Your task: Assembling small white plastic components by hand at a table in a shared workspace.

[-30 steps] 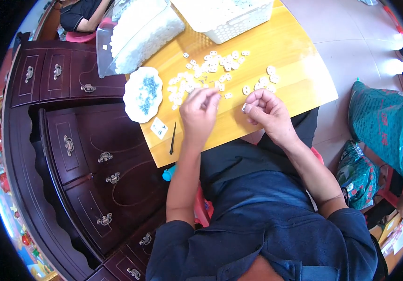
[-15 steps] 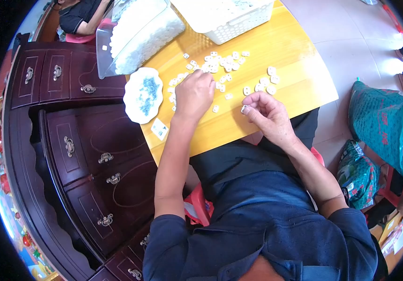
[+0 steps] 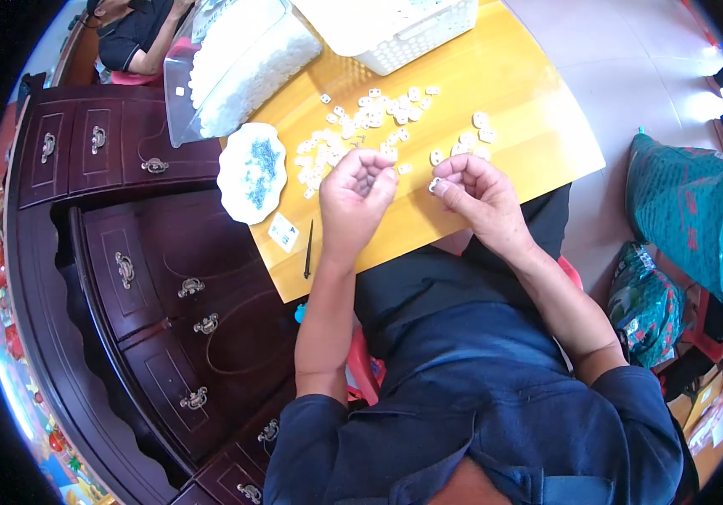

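Observation:
My right hand [image 3: 483, 202] pinches a small white two-holed plastic piece [image 3: 434, 185] between thumb and fingertips, just above the table's near side. Close by on its left, my left hand [image 3: 357, 198] is closed with thumb against fingers; whatever it pinches is too small to make out. Beyond the left hand lies a loose spread of similar white pieces [image 3: 349, 126]. Several more pieces [image 3: 485, 134] form a small group beyond the right hand. A scalloped white plate [image 3: 231, 178] at the left carries a heap of tiny blue-grey metal-looking parts [image 3: 262, 172].
The yellow wooden table [image 3: 538, 126] also bears a clear bin of white pieces [image 3: 248, 67], a white basket [image 3: 420, 46], a small card [image 3: 283, 232] and a thin black stick-like tool [image 3: 309, 250]. Dark drawers [image 3: 159, 244] stand left, green sacks [image 3: 689, 219] right. Another person [image 3: 138, 38] sits far left.
My left hand has drawn back from the spread pieces toward my right hand and turned, showing its curled fingers. The black tool, unseen before, now shows beside my left forearm. My right hand keeps its piece.

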The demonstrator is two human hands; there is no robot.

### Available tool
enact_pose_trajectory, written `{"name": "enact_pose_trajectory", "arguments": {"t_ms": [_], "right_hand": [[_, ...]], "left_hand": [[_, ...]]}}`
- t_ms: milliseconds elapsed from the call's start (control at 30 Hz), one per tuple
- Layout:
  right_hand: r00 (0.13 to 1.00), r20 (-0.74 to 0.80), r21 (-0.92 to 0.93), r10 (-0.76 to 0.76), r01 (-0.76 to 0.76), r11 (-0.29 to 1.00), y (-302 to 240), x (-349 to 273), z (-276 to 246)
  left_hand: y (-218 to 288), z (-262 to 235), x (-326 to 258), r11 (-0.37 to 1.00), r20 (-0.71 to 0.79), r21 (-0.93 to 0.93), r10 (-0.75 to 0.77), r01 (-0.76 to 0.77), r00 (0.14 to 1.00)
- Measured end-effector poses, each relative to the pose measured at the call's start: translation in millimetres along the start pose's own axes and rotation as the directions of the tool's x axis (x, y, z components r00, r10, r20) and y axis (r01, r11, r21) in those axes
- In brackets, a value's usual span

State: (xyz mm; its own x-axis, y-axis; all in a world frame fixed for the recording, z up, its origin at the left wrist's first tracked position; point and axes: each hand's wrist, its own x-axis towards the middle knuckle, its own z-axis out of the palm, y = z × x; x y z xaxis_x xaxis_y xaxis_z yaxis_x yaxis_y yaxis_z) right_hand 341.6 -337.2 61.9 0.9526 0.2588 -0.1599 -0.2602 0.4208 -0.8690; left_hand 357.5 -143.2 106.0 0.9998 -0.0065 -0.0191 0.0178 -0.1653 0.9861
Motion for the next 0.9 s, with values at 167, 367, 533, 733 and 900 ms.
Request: {"name": "enact_pose_trajectory", "arguments": {"t_ms": [167,367,533,733,900], "right_hand": [[1.0,0.005,-0.009,-0.009,0.009,1.0,1.0,0.0,1.6],[0.999,0.014,-0.007,-0.031,0.031,1.0,4.0,-1.0,1.0],[0.999,0.01,-0.04,-0.04,0.04,0.998,3.7,-1.6,1.7],[0.999,0.011,-0.051,-0.042,0.042,0.998,-0.4,-2.4,2.7],[0.999,0.006,-0.064,-0.049,0.049,0.997,-0.9,-2.5,2.6]], "left_hand": [[-11.2,5.6,-12.4,0.988,0.049,-0.143,-0.052,0.059,0.997],[-12.4,16.1,-14.3,0.961,0.05,-0.256,-0.091,0.101,0.995],[-20.0,23.3,-16.9,0.931,0.06,-0.347,-0.098,0.112,0.993],[-22.3,26.1,-18.3,0.926,0.087,-0.363,-0.081,0.107,0.993],[-22.0,25.9,-18.5,0.936,0.076,-0.334,-0.088,0.108,0.993]]}}
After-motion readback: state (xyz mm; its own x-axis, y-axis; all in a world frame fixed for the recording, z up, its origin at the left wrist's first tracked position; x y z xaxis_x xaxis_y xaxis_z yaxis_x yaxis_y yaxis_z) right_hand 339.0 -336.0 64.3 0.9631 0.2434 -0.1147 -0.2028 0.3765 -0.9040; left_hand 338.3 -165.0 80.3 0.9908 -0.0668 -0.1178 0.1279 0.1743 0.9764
